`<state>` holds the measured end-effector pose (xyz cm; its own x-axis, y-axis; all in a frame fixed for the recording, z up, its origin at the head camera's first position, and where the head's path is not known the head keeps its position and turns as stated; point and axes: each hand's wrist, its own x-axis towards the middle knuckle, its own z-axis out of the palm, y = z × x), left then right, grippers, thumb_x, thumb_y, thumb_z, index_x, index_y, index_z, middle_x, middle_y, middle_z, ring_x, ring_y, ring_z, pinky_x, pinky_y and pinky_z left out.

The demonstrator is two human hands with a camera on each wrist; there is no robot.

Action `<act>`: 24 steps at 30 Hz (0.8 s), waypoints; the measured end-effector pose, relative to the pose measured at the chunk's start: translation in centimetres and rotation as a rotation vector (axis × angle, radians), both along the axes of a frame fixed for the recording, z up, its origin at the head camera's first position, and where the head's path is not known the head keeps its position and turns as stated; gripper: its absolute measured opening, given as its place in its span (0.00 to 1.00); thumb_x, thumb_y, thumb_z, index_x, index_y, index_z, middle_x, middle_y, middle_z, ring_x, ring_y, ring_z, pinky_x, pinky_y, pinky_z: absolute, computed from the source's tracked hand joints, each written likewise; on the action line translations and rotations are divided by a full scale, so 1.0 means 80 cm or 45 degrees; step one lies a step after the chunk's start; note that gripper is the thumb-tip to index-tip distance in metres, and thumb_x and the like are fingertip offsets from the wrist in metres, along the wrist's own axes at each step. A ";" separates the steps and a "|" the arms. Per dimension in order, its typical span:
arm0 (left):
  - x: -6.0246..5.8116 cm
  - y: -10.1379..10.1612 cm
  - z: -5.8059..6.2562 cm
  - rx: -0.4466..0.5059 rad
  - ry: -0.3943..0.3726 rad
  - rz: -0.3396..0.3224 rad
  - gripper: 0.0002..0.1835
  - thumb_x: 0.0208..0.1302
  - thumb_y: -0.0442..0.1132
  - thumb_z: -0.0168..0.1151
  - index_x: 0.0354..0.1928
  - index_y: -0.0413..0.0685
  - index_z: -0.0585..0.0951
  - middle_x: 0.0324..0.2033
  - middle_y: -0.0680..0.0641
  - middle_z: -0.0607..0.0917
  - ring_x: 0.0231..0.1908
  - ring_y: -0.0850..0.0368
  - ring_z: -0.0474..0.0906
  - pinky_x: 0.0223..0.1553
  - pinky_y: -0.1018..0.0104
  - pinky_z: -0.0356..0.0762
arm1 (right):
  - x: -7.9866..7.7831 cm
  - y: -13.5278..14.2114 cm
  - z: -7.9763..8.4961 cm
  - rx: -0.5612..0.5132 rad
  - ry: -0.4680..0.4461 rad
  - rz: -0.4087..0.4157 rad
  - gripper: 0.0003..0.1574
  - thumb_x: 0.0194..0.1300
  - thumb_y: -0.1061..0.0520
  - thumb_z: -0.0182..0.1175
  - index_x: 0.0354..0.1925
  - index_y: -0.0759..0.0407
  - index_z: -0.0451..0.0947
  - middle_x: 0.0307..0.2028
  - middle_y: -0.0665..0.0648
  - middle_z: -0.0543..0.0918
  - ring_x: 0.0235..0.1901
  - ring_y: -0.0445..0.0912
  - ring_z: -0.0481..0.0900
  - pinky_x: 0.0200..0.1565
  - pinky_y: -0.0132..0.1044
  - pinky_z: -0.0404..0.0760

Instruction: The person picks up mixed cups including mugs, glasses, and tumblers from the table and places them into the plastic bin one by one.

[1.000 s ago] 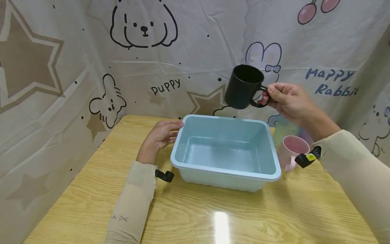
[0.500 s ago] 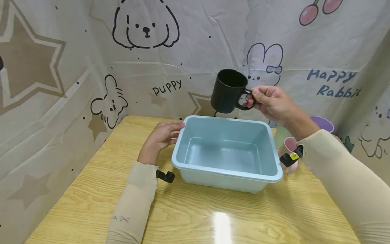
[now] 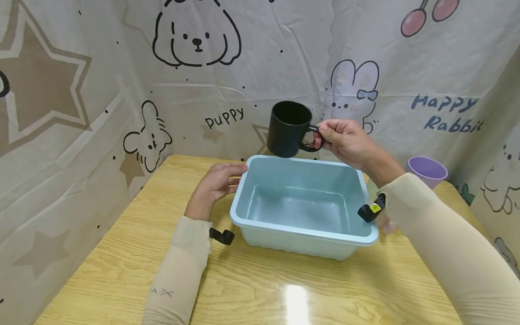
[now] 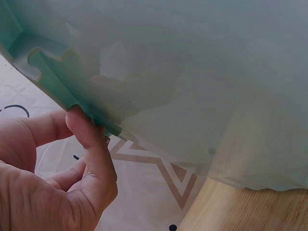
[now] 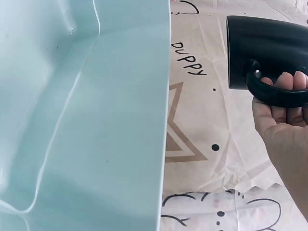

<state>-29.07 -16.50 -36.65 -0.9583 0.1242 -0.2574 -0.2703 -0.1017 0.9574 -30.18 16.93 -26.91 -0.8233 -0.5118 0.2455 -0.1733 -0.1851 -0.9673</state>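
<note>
- Your right hand [image 3: 345, 143] grips the black mug [image 3: 286, 130] by its handle, mouth up, raised off the table [image 3: 243, 289], near the far rim of the blue basin [image 3: 296, 243].
- Your left hand [image 3: 218, 181] pinches the basin's left rim.
- Far right, a purple cup [image 3: 428, 171] stands partly behind your right sleeve [image 3: 438, 234].

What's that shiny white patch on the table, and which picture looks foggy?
Head view: the patch is glare on the table, probably a reflected light; left wrist view: the foggy one, dim, the blue tub looking hazy; right wrist view: brighter, the black mug clearer.
</note>
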 end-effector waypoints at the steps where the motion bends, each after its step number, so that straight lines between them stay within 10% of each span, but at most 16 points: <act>1: 0.000 0.000 0.000 -0.005 -0.002 0.003 0.15 0.69 0.39 0.68 0.52 0.36 0.84 0.47 0.45 0.84 0.44 0.52 0.81 0.42 0.63 0.86 | -0.001 -0.002 -0.002 0.009 0.007 0.004 0.12 0.77 0.60 0.55 0.38 0.65 0.83 0.34 0.58 0.82 0.35 0.46 0.81 0.49 0.34 0.85; 24: -0.001 -0.002 -0.001 -0.014 -0.007 -0.004 0.17 0.70 0.39 0.67 0.56 0.37 0.83 0.50 0.44 0.83 0.46 0.50 0.80 0.45 0.62 0.86 | -0.010 -0.022 -0.030 0.437 0.057 0.173 0.16 0.81 0.60 0.50 0.42 0.73 0.77 0.34 0.58 0.81 0.39 0.50 0.79 0.52 0.37 0.80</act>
